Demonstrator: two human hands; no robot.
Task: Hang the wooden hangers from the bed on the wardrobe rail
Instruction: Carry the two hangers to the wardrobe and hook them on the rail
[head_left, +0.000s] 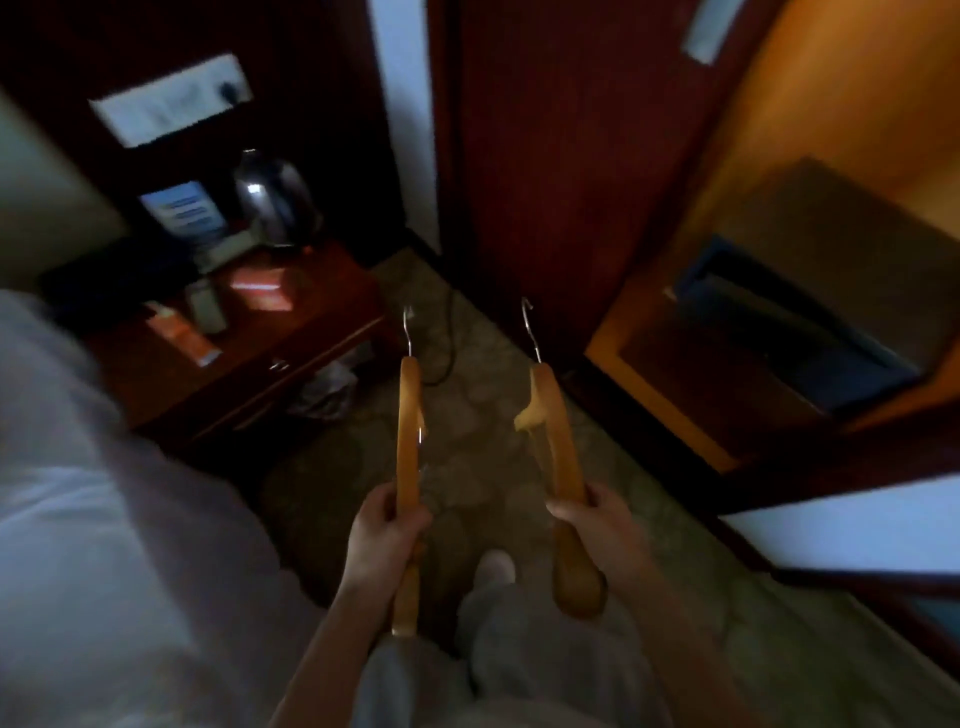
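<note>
Two wooden hangers, one per hand. Left hand (387, 530) is wrapped round the lower arm of the left hanger (407, 441); right hand (592, 519) grasps the right hanger (558, 452) the same way. Both are held out ahead, edge-on, with the metal hooks at the far end: left hook (408, 332), right hook (530, 327). Neither is hung yet. Wardrobe rail not in view; the orange-lit recess (831, 130) ahead-right of the right hand is probably the wardrobe.

Risks, my read:
- Grip is on one arm, far from the hook, so a long lever. The hook tip will wander on the reach to the rail. Easy to miss or half-seat it, and then the hanger drops on release.
- Both hands loaded. No spare hand to catch a slip, and hanging both at once could knock one off with the other.
- Hook orientation is blurred, can't tell. One may need a wrist twist before it catches.
- Cable (445, 358) on the carpet ahead of the left hand, foot (496, 566) just below the hands. Trip hazard if eyes go up.
- Kettle (275, 202) on the nightstand (291, 338), ahead-left of the left hand. A wide swing could clip it.
- Bed (78, 493) close on the left hand's outer side: tight lane.
</note>
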